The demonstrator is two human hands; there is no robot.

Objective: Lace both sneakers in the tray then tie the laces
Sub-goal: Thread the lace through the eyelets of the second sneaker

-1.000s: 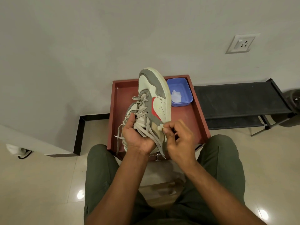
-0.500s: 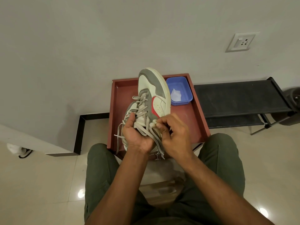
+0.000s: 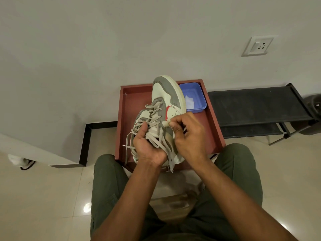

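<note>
Pale floor tiles and a plain grey wall frame a red-brown tray point(image 3: 214, 126) at the centre of the frame, with the person's green trouser legs point(image 3: 107, 185) below it. Compared with half a second ago, the right hand point(image 3: 188, 136) has lifted slightly up and to the right along the side of the sneaker point(image 3: 167, 94), its thumb and forefinger pinched shut on a pale end of the lace point(image 3: 165, 123); a second ago that pinch sat lower, nearer the heel. The left hand point(image 3: 148, 145) has not moved: its grip is closed around the sneaker's tongue and lace crossings, holding the shoe tilted on its side above the tray, toe toward the top of the frame. Loose lace strands point(image 3: 127, 146) hang to the left and below the hands. A second sneaker point(image 3: 139, 119) lies partly hidden behind the left hand. A blue tub point(image 3: 199, 100) sits in the tray's upper right corner, just beside the toe. At right stands a black rack point(image 3: 257, 108); a wall socket point(image 3: 258, 46) is at upper right.
</note>
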